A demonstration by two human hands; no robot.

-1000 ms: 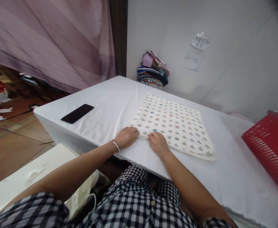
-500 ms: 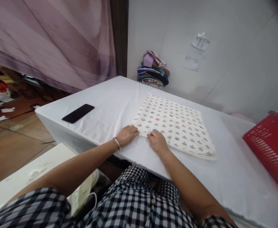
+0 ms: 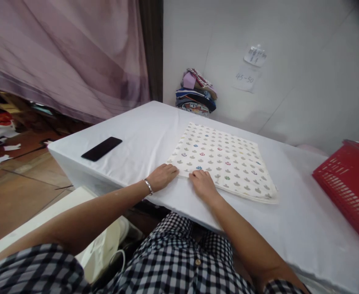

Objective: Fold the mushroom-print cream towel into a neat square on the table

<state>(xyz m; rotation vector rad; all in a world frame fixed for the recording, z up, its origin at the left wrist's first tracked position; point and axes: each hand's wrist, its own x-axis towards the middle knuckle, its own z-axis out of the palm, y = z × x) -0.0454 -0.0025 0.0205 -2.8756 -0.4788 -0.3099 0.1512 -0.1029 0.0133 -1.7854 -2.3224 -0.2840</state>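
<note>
Both hands rest at the near edge of the patterned cloth [image 3: 222, 161], which lies flat and folded on the white table [image 3: 142, 134], nearer its front than its back. Left hand [image 3: 162, 176] sits at the near-left corner, fingers together and curled down onto the hem; whether they pinch the fabric or only press it cannot be told. Right hand [image 3: 202, 184] lies just beside it on the same edge, fingers bent over the hem, the grasp likewise unclear.

For a clean handling of this edge, judgement suggests:

- Take every layer at the corner, not the top one alone.
- Keep both hands level so the hem stays straight.
- Match corners before pressing any crease.

A black phone [image 3: 101, 148] lies well apart to the left, a red basket [image 3: 348, 183] well apart to the right, and stacked clothes [image 3: 196, 92] stand against the wall.
</note>
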